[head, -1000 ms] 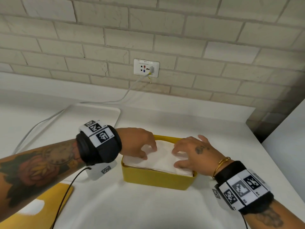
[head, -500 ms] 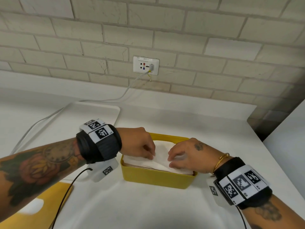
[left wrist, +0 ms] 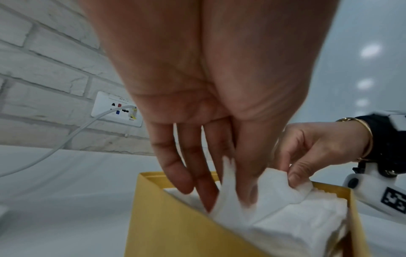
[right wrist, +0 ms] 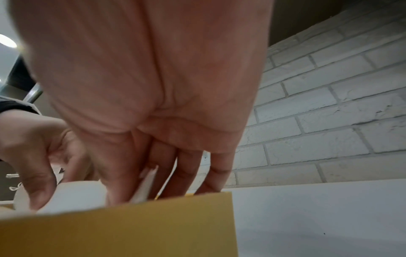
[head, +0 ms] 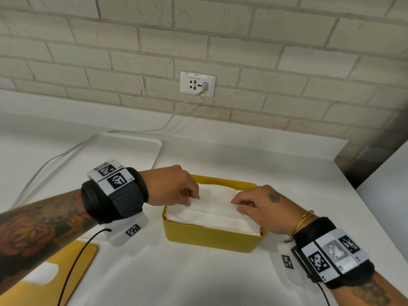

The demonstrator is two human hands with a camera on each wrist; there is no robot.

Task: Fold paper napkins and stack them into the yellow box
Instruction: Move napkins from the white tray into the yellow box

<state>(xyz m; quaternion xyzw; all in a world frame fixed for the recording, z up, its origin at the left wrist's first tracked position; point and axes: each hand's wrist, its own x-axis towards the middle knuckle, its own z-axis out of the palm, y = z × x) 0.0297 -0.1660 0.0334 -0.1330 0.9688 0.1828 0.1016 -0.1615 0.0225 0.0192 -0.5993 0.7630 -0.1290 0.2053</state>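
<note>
- Napkins (head: pixel 212 214) in the head view lie stacked in the yellow box (head: pixel 212 237), at lower centre of the frame on the white surface (head: pixel 198 279). The stack reaches about to the rim, so I judge the job well along. I see no loose napkins waiting anywhere, so I cannot tell how many are left.
- In the same view my left hand (head: pixel 174 186) comes in from the left and my right hand (head: pixel 262 208) from the right. Both sit over the box with fingers curled, each grip pinching one end of the top napkin, whose near part rises as a raised fold.
- A white tray (head: pixel 123 151) lies at the upper left of the box, and a wall socket (head: pixel 197 84) with a cable (head: pixel 66 151) is at upper centre. A yellow board (head: pixel 44 272) sits at the lower left edge.
- From the left wrist, my left fingers (left wrist: pixel 193 175) point down into the box at lower centre, thumb and fingers closed on a standing flap of napkin. At the right of the frame my right hand pinches the other end between thumb and forefinger.
- From the right wrist, my right fingers (right wrist: pixel 191 172) reach down behind the yellow wall at the bottom of the frame, with a thin edge of napkin caught between them. My left hand shows at the left, its thumb against the white paper.
- My guess is that this top napkin is being set or squared on the stack.
</note>
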